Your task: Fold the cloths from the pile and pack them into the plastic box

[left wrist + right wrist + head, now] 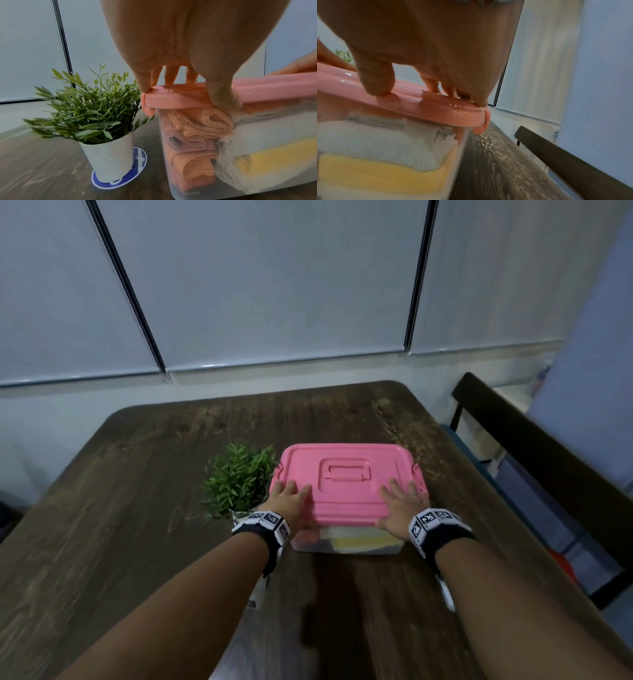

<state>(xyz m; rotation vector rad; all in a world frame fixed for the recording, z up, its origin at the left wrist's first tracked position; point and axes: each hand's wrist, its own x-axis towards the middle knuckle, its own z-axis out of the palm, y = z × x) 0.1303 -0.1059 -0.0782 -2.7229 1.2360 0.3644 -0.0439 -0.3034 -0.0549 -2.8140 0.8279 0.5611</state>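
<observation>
The box (346,546) is set mid-surface (137,508), with folded cloths (197,148) seen through its clear wall and a pink lid (346,484) laid on top. The lid's near corners are pressed by both hands, left hand (289,499) and right hand (402,508), fingers spread flat, thumbs at the front edge. A plant (239,477) stands just left of the box.

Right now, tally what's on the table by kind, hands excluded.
Plastic box, clear, folded cloths inside: 1
Pink lid, on the box, left hand and right hand flat on it: 1
Potted plant, left of the box: 1
Blue coaster, under the pot: 1
Total: 4
</observation>
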